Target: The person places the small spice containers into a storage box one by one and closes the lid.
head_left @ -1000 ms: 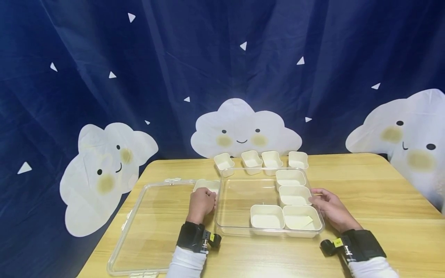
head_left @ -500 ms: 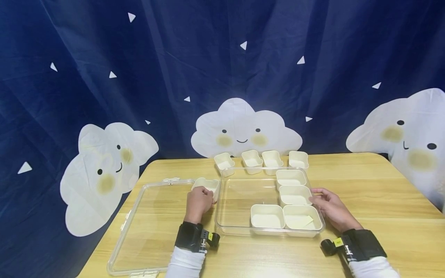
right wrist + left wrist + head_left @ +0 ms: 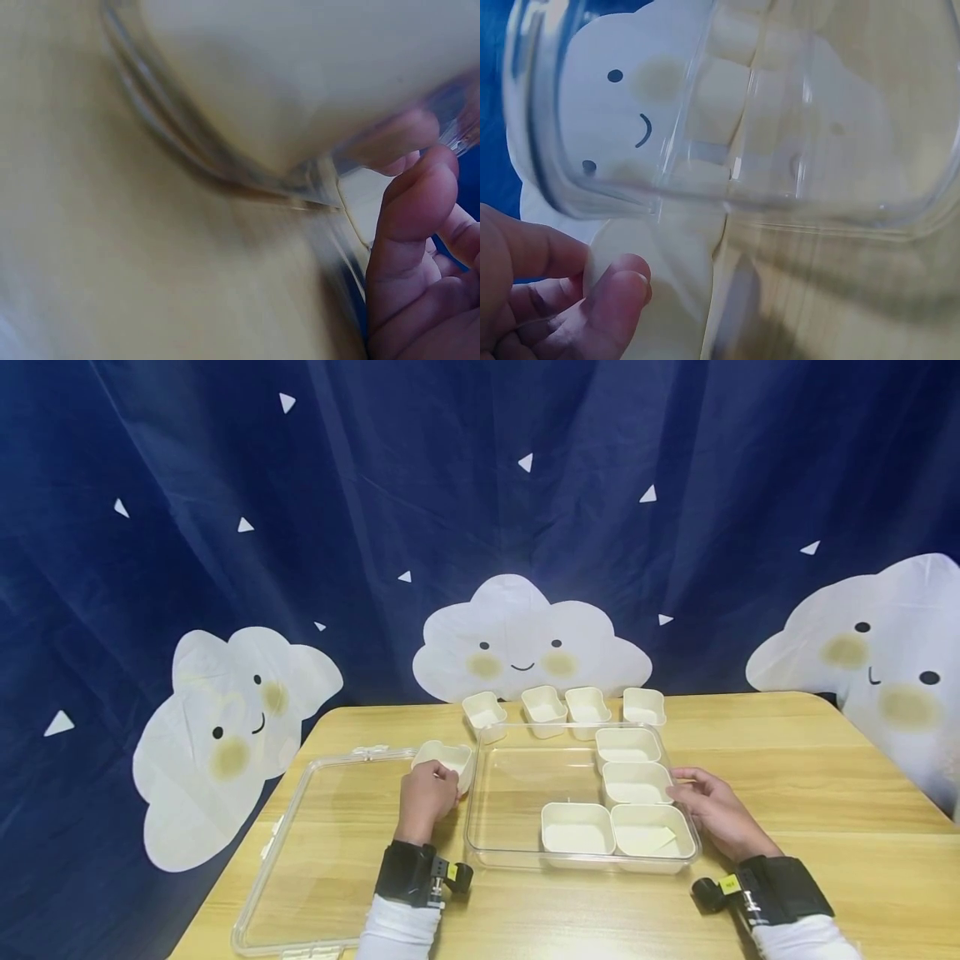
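Note:
My left hand (image 3: 427,797) pinches the near rim of a small cream container (image 3: 447,755), just left of a clear plastic box (image 3: 540,860). In the left wrist view, thumb and forefinger meet on that container's edge (image 3: 667,277). My right hand (image 3: 716,814) rests against the box's right wall, fingers fairly straight. Its thumb touches the wall from outside in the right wrist view (image 3: 420,202). Inside the box, several cream containers stand along the right side and the front, one (image 3: 633,782) beside my right fingertips. The front right one (image 3: 637,839) holds a pale yellow slip (image 3: 662,837).
Several more cream containers (image 3: 484,712) stand in a row behind the box. A clear lid with clips (image 3: 300,802) lies flat on the wooden table (image 3: 825,793) at the left. A dark blue curtain (image 3: 360,527) with clouds hangs behind the table.
My left hand has shifted slightly left, and the pinched container has moved a little left and back with it. The right hand and the box look unmoved.

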`<act>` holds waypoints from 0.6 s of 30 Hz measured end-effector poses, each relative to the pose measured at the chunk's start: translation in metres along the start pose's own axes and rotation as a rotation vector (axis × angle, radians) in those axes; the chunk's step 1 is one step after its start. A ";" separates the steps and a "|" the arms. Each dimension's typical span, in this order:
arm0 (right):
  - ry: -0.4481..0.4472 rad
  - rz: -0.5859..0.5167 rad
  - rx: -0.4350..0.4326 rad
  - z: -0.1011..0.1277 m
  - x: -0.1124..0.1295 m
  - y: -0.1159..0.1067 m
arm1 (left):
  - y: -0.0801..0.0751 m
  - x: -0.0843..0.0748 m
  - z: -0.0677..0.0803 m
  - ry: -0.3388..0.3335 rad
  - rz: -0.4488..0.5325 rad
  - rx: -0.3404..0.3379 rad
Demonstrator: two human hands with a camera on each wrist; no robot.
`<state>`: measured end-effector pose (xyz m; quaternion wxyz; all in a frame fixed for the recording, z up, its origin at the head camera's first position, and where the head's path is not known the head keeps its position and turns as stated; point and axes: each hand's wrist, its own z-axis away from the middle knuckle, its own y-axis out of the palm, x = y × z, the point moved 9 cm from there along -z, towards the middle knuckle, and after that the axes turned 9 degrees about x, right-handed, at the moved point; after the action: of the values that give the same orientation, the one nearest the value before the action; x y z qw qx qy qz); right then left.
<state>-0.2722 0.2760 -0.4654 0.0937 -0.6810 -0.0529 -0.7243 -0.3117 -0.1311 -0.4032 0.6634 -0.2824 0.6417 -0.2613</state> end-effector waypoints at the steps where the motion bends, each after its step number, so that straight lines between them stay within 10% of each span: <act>1: 0.002 -0.001 -0.001 0.000 0.000 0.000 | 0.000 0.000 0.000 -0.002 0.004 0.002; 18: 0.031 0.004 -0.003 0.000 -0.002 0.000 | -0.009 -0.007 0.002 -0.003 -0.002 -0.023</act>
<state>-0.2718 0.2759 -0.4676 0.0947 -0.6701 -0.0488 -0.7346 -0.3103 -0.1324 -0.3916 0.6607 -0.2912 0.6435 -0.2540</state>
